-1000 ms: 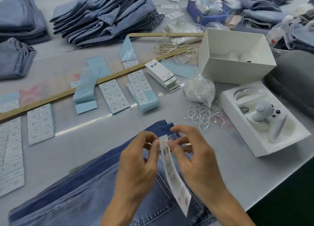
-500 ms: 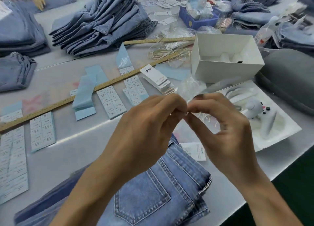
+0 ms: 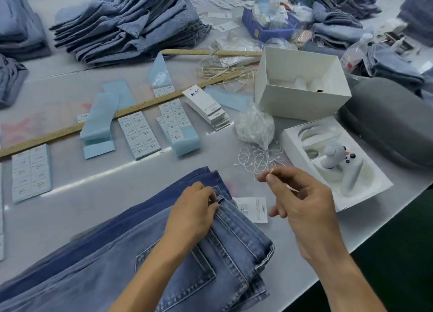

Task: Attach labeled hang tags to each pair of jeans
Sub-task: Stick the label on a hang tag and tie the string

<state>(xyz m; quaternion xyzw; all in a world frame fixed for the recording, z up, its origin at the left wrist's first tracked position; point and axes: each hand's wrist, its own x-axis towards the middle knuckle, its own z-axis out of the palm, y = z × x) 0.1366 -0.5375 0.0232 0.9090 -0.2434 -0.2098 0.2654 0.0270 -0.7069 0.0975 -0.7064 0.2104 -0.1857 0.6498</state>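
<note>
We see a grey worktop (image 3: 145, 178). On it lie folded jeans (image 3: 131, 248), a wooden ruler (image 3: 58, 133), sticker sheets (image 3: 139, 134) and a white box (image 3: 302, 86).

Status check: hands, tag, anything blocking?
Left hand pinching jeans waistband. Right hand raised, pinching white string. Hang tag flat on table beside waistband. Nothing blocking.

Blue faded jeans (image 3: 178, 260), white hang tag (image 3: 254, 209), pale blue label strips (image 3: 97, 128), yellow ruler (image 3: 131, 110), white box (image 3: 302, 100)
</note>
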